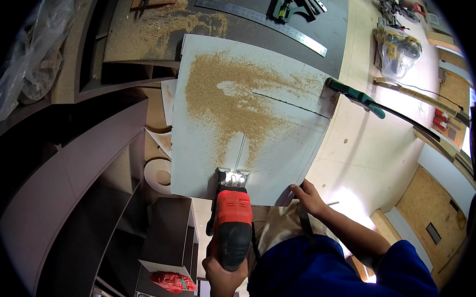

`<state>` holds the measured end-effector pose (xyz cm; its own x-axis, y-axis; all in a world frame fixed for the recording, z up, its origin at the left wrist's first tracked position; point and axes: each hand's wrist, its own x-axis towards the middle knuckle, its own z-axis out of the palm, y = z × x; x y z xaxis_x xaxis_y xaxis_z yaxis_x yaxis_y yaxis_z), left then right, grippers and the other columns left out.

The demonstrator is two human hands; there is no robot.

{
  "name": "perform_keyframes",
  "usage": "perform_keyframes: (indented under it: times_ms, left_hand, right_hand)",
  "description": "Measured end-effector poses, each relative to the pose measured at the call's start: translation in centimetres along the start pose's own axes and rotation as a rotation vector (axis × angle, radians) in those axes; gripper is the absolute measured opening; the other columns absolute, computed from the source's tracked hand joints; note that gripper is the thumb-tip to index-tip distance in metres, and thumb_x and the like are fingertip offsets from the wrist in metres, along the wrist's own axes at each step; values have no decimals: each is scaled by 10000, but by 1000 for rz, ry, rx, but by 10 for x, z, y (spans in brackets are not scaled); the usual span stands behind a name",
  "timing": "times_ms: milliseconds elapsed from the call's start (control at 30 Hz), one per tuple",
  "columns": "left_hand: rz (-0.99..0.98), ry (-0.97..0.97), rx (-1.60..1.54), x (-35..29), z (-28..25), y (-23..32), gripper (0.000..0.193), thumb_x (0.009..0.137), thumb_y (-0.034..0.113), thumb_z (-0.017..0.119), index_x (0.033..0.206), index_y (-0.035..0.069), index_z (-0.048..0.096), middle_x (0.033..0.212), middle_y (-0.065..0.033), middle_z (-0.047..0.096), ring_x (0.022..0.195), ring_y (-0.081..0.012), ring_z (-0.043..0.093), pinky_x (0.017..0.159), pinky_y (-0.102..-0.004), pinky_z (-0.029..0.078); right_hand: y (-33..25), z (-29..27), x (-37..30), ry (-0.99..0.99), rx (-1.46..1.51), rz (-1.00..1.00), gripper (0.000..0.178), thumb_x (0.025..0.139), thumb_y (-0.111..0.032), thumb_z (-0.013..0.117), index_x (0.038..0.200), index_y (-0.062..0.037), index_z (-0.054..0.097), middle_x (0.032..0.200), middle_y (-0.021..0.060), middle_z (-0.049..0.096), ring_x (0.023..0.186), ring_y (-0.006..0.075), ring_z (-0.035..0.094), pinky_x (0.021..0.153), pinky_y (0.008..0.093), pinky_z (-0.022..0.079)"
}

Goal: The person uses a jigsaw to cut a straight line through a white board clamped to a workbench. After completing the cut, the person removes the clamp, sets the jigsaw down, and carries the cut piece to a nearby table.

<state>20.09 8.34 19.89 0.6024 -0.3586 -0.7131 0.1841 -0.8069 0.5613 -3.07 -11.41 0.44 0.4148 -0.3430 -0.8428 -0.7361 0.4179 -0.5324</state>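
Left hand [226, 275] wraps the rear of the red-and-black jigsaw [234, 217], fingers mostly hidden under the body; right hand [307, 197] pinches the white board [207, 173] at its near right edge, thumb side showing, underside grip not visible. Jigsaw sits at the board's near edge, metal shoe [234, 178] over the rim; board lies in front of the person, far end overlapping the grey worktop [331, 43]. Main risk: shoe only partly supported there, so a tilt of the left hand could lift or twist it and bind or snap the blade, which is out of view. Second: the only hold-down seen is the green-and-black clamp [357, 96] at the right edge, well apart from the saw, so the near end could chatter or swing if the right-hand pinch slackens. Can't tell how tight the clamp is. Sawdust [219, 91] coats much of the board and could hide a guide line or let the shoe slide off course. A dark slit [289, 104] reaches toward the right edge near the clamp; load there could crack the strip beside it. Right-hand fingers under the board could meet the blade if they stray left.
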Motion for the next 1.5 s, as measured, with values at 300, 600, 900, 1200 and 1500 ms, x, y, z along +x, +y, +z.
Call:
perform_keyframes:
  times_ms: [300, 600, 900, 1200, 1500]
  left_hand:
    - [7, 9, 4, 1, 1, 0, 478, 692, 81, 764, 1137, -34, 634, 939, -201, 704, 858, -360, 718, 771, -380, 551]
    - [31, 53, -13, 4, 4, 2, 256, 675, 43, 684, 911, -35, 619, 721, -94, 606, 654, -180, 595, 633, -333, 488]
    - [4, -6, 1, 4, 0, 1, 459, 686, 57, 743, 1124, -29, 639, 927, -190, 706, 833, -334, 725, 751, -363, 549]
    - [39, 64, -74, 7, 5, 6, 277, 697, 36, 697, 958, -31, 633, 787, -99, 647, 712, -190, 643, 663, -328, 505]
    - [49, 77, -60, 9, 5, 18, 418, 708, 61, 729, 1100, -51, 637, 878, -172, 712, 783, -277, 734, 726, -338, 551]
  right_hand:
    - [3, -1, 0, 4, -27, 11, 342, 946, -225, 541, 1172, 32, 541, 1155, 220, 509, 1136, 382, 447, 1034, 450, 353]
    - [-7, -2, -1, -19, -7, 15, 341, 957, -208, 543, 1197, 34, 537, 1136, 190, 551, 1097, 323, 501, 986, 414, 398]
    - [-45, 4, -9, -40, 131, 76, 320, 1006, -192, 512, 1222, 44, 523, 1010, 85, 619, 919, 173, 576, 840, 318, 472]
    - [-21, -1, -4, -31, 33, 17, 280, 1004, -180, 512, 1195, 25, 521, 959, 63, 576, 870, 155, 541, 797, 320, 469]
    - [-38, 2, -5, -55, 103, 86, 304, 1012, -178, 499, 1242, 22, 502, 930, 39, 574, 838, 131, 530, 774, 302, 464]
